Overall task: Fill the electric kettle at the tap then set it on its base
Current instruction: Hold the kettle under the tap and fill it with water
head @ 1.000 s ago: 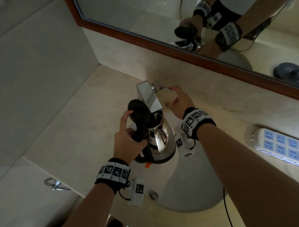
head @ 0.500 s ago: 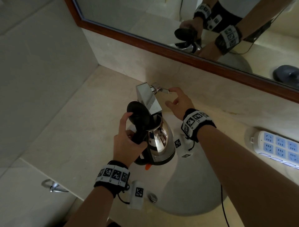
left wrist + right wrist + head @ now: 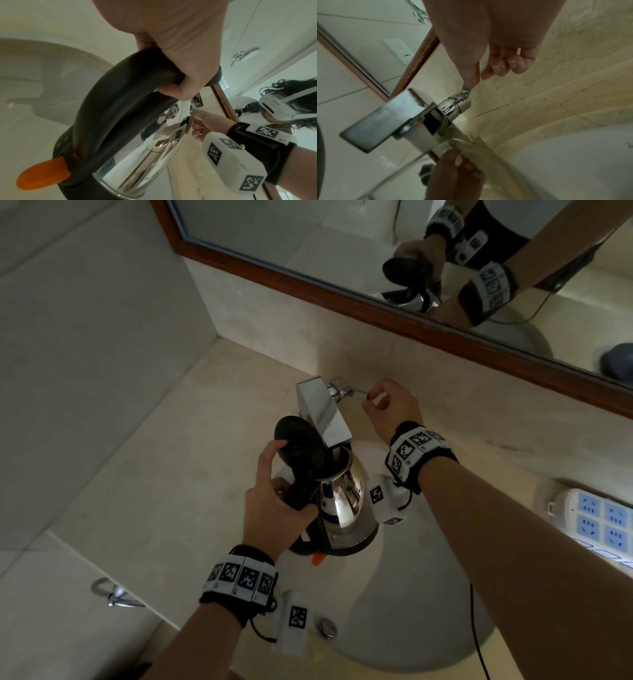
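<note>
The steel electric kettle (image 3: 346,505) hangs over the basin with its black lid (image 3: 298,446) flipped open and its mouth right under the chrome tap spout (image 3: 322,412). My left hand (image 3: 274,508) grips the black handle (image 3: 120,101); an orange switch (image 3: 42,174) sticks out at the handle's foot. My right hand (image 3: 387,409) pinches the end of the thin tap lever (image 3: 352,393) between thumb and fingers. The right wrist view shows the thumb (image 3: 471,70) on the lever (image 3: 465,89). I cannot tell whether water is running.
A white basin (image 3: 411,611) is sunk into the beige counter (image 3: 154,491), with a drain knob (image 3: 327,628) on its rim. A white and blue power strip (image 3: 599,515) lies at the right. A wood-framed mirror (image 3: 342,296) runs along the back wall.
My right hand has closed its fingers on the tap lever, which it only hovered beside before. The kettle stays under the spout in my left hand.
</note>
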